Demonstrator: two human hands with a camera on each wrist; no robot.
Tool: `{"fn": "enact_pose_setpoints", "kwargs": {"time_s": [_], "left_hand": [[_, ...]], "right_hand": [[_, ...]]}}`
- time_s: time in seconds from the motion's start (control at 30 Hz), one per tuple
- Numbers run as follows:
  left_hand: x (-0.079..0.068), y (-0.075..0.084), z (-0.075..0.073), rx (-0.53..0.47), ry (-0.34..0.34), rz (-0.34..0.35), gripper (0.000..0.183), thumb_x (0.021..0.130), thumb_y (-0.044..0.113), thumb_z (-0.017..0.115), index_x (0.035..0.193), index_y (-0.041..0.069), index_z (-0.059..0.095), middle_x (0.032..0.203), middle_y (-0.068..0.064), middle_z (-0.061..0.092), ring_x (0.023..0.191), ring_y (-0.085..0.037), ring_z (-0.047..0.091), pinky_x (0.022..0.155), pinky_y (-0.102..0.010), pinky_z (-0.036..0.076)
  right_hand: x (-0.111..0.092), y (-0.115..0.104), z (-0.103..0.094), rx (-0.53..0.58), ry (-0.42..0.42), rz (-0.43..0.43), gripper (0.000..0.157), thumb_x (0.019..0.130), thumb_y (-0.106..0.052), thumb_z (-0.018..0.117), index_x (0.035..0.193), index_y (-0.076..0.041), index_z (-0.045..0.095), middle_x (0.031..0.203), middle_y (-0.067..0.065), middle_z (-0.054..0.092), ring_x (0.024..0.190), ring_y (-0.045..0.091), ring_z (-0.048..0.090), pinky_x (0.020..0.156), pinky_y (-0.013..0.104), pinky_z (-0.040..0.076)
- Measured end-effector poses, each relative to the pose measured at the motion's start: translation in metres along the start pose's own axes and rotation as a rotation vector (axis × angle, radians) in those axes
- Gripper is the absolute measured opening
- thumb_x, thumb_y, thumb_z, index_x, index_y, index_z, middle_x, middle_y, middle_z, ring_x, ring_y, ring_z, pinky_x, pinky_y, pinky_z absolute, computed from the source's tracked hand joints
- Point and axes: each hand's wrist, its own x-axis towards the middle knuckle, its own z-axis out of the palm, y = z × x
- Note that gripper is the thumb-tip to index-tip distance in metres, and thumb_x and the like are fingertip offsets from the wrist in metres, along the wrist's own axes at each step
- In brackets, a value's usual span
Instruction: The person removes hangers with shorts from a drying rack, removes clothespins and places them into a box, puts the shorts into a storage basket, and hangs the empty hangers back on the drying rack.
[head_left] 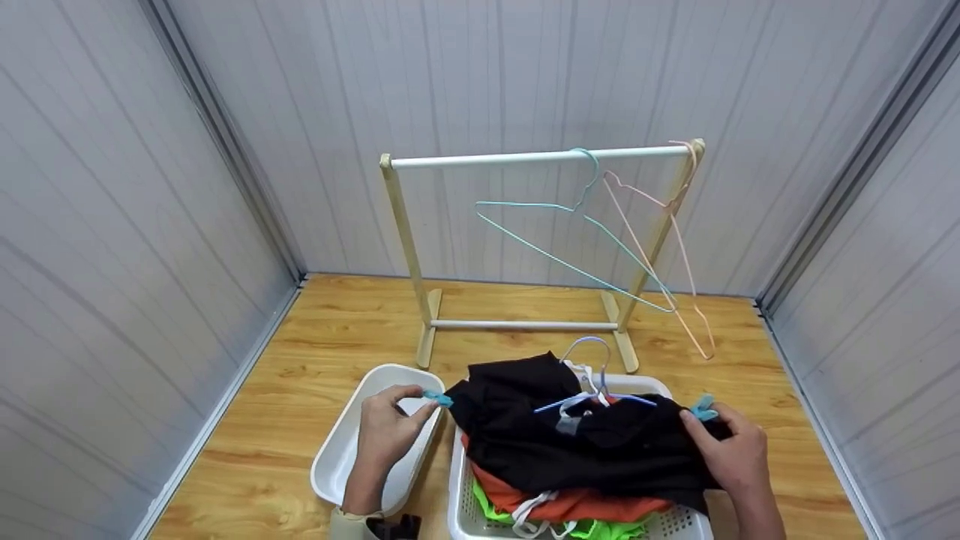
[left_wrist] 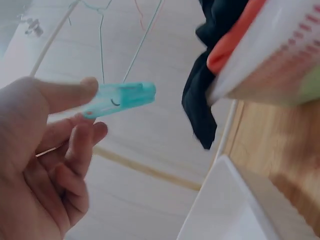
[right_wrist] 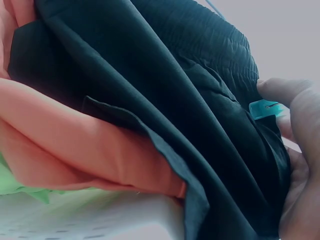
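Black shorts [head_left: 525, 427] with a gathered elastic waistband lie over the pile in a white basket [head_left: 459, 487]. A blue-purple hanger [head_left: 637, 397] lies along their waistband, its hook upward. My left hand [head_left: 390, 427] pinches a teal clothespin [left_wrist: 125, 97] between thumb and fingertips; in the left wrist view it stands apart from the black cloth. At the waistband's right end, my right hand [head_left: 731, 446] pinches another teal clothespin [right_wrist: 265, 109], its thumb against the black fabric. Whether that clothespin bites the cloth is hidden by the fingers and folds.
Behind the basket stands a rack [head_left: 487, 159] with a white rail and wooden legs. A green hanger [head_left: 540, 255] and a pink hanger [head_left: 637, 247] hang on its right part. Left of the basket is a white tub [head_left: 330, 465]. Orange clothing [head_left: 540, 502] and bright green clothing [head_left: 607, 529] lie underneath.
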Motion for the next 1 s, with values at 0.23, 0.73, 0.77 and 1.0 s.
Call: {"fn": "enact_pose_setpoints", "kwargs": {"time_s": [0.23,0.73,0.77,1.0], "left_hand": [[0.002,-0.007,-0.004,-0.056,0.018,-0.208,0.022,0.076,0.012,0.080,0.087,0.007,0.062,0.078,-0.003,0.069,0.061,-0.015,0.064,0.055,-0.025,0.050],[0.003,-0.036,-0.003,0.077,-0.029,-0.177,0.029,0.077,0.003,0.078,0.103,-0.007,0.070,0.085,-0.012,0.064,0.077,-0.027,0.062,0.068,-0.039,0.051],[0.003,-0.037,-0.003,0.087,-0.031,-0.185,0.030,0.076,0.001,0.077,0.104,-0.008,0.070,0.086,-0.013,0.064,0.077,-0.027,0.062,0.069,-0.040,0.051],[0.005,-0.042,0.000,0.100,-0.029,-0.308,0.034,0.074,-0.008,0.064,0.108,-0.011,0.067,0.096,-0.021,0.068,0.084,-0.031,0.065,0.071,-0.043,0.053]], "right_hand": [[0.001,-0.001,-0.001,-0.001,-0.006,0.016,0.015,0.079,-0.015,0.081,0.074,-0.010,0.068,0.077,0.002,0.063,0.069,0.006,0.056,0.067,0.012,0.040],[-0.001,-0.001,-0.005,-0.034,-0.045,0.055,0.021,0.082,-0.025,0.079,0.074,-0.012,0.066,0.077,0.001,0.061,0.069,0.007,0.054,0.067,0.013,0.038],[-0.001,-0.001,-0.005,-0.035,-0.043,0.055,0.021,0.082,-0.025,0.079,0.073,-0.012,0.065,0.076,0.002,0.061,0.068,0.007,0.054,0.066,0.013,0.038],[0.000,-0.001,-0.004,-0.033,-0.048,0.063,0.022,0.082,-0.024,0.079,0.072,-0.011,0.065,0.076,0.003,0.060,0.069,0.009,0.054,0.066,0.013,0.038]]}}
